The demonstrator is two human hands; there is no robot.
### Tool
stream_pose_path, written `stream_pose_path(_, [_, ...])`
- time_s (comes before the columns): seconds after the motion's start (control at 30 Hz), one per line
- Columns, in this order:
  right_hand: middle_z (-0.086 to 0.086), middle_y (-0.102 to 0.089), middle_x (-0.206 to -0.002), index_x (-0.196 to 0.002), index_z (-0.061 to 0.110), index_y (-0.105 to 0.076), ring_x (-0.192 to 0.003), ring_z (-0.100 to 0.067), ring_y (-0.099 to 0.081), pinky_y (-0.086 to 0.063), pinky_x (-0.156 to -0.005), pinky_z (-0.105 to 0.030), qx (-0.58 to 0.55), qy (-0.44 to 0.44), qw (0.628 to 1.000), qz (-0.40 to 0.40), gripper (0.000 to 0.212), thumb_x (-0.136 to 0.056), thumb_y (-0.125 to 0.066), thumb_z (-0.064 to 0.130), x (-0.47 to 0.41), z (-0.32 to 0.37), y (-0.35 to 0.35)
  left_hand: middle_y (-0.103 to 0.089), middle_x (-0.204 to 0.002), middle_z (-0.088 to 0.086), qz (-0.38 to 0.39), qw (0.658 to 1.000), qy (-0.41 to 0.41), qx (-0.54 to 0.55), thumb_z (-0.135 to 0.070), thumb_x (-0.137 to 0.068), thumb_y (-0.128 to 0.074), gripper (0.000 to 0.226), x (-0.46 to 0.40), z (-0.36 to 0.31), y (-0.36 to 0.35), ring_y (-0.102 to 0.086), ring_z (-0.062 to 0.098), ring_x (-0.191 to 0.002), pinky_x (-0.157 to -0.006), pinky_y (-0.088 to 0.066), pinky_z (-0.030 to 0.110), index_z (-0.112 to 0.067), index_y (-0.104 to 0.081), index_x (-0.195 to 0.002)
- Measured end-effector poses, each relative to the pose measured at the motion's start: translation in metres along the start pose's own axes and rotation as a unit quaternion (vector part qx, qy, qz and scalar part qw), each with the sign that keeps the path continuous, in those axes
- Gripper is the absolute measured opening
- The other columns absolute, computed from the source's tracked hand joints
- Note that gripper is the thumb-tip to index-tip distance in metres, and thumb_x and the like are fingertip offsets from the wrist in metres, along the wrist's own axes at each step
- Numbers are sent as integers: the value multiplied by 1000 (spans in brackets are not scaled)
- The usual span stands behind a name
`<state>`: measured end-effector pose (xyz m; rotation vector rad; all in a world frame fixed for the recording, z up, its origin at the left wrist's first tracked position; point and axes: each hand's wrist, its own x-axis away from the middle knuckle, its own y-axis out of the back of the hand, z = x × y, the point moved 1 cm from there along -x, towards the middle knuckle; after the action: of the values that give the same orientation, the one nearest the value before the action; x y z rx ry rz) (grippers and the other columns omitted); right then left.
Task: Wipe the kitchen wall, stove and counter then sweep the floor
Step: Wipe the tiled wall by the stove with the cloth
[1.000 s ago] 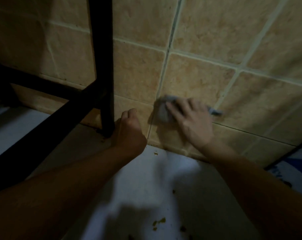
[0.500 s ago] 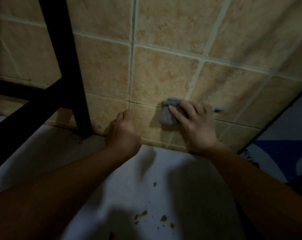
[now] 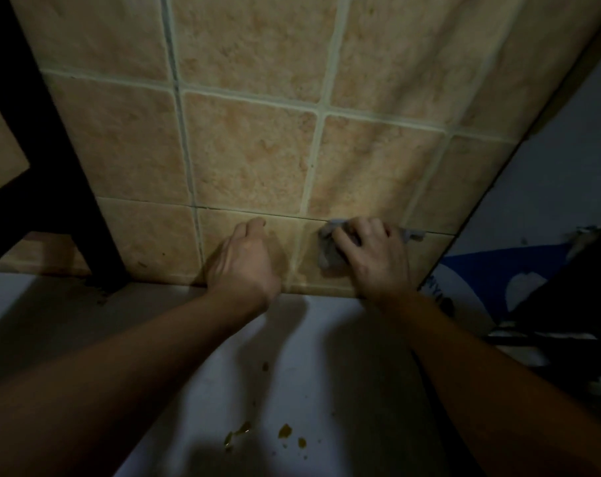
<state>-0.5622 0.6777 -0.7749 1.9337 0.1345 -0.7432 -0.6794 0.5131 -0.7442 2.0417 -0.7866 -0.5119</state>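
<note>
Beige square tiles with pale grout cover the kitchen wall [image 3: 250, 153], which meets a white counter [image 3: 326, 356] below. My right hand [image 3: 378, 259] holds a bunched grey cloth [image 3: 328, 251] against the lowest row of tiles, and the cloth sticks out on both sides of my fingers. My left hand [image 3: 244, 259] holds nothing. It rests against the same row just to the left, with the fingers loosely bent on the tile.
A black rack frame [image 3: 51, 139] stands against the wall at the left, its foot on the counter. Brown crumbs [image 3: 285, 431] lie on the counter near me. At the right edge are a blue and white object [image 3: 491, 270] and a dark object [image 3: 567, 304].
Both hands have moved to the right along the bottom tiles, away from the black frame. The cloth has gone with my right hand, and the view has shifted right too.
</note>
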Motion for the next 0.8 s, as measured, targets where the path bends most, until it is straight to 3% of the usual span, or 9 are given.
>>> stream_pose_path(0.1, [-13,-57,-101,-109,17,-56,-93,-28,-45,-48,-74,-40,-16,-18,1000,-8,50,-66,-81,27,5,-5,-1,-31,-147,6,12,1000,-16,0,-10,-80,-62,78,2,-8,-8,-31,25,-136,-110,-33,38,-14,-22,-146])
stream_pose_path(0.17, [-14,-54,-105,-112,17,-53,-96,-31,-51,-49,-73,-43,-45,-105,991,-68,46,-73,-76,22,2,-16,10,-31,-147,6,17,1000,-26,-2,-10,-81,-63,78,1,-14,-13,-31,25,-136,-110,-33,37,-14,-21,-147])
stream_pose_path(0.23, [-14,-50,-105,-114,17,-50,-96,-29,-44,-50,-68,-43,-27,-155,981,-114,42,-77,-70,18,-2,-30,14,-32,-147,7,15,999,-29,-1,-9,-81,-63,77,0,-17,-16,-33,25,-135,-109,-34,37,-14,-22,-146])
stream_pose_path(0.3, [-12,-47,-102,-112,19,-50,-92,-27,-40,-48,-65,-41,-5,-145,985,-93,47,-71,-74,20,4,-33,8,-33,-146,6,16,1000,-27,0,-9,-81,-63,76,1,-18,-20,-33,25,-134,-109,-34,37,-14,-23,-146])
stream_pose_path(0.4, [-15,-56,-93,-107,18,-50,-82,-31,-54,-50,-59,-38,-4,-117,993,-17,67,-50,-86,25,24,-23,-12,-35,-145,7,25,999,-31,0,-10,-81,-62,74,3,-21,-25,-34,26,-133,-109,-34,37,-13,-25,-144])
stream_pose_path(0.5, [-16,-57,-82,-95,12,-61,-68,-30,-58,-46,-51,-31,7,-121,992,24,55,-47,-88,15,36,-15,-21,-37,-142,8,31,999,-38,-5,-12,-81,-62,69,7,-20,-27,-36,27,-131,-106,-36,38,-14,-28,-141])
stream_pose_path(0.6, [-13,-57,-80,-92,12,-64,-68,-28,-59,-44,-48,-28,12,-154,988,33,48,-50,-88,13,37,-10,-24,-38,-140,7,43,999,-33,-5,-14,-82,-61,66,13,-17,-28,-37,27,-130,-103,-37,39,-15,-30,-140])
stream_pose_path(0.7, [-16,-62,-86,-95,11,-67,-76,-31,-63,-52,-58,-35,-13,-206,978,43,47,-54,-87,14,53,3,-28,-37,-141,7,43,999,-32,-4,-13,-82,-61,67,15,-16,-25,-37,27,-130,-102,-36,38,-14,-29,-141])
stream_pose_path(0.8, [-18,-54,-119,-118,11,-56,-107,-33,-55,-50,-88,-45,-120,-337,930,87,45,-76,-72,11,68,14,-26,-37,-142,9,43,998,-36,-7,-11,-80,-62,71,13,-12,-23,-37,29,-130,-105,-35,39,-13,-28,-143])
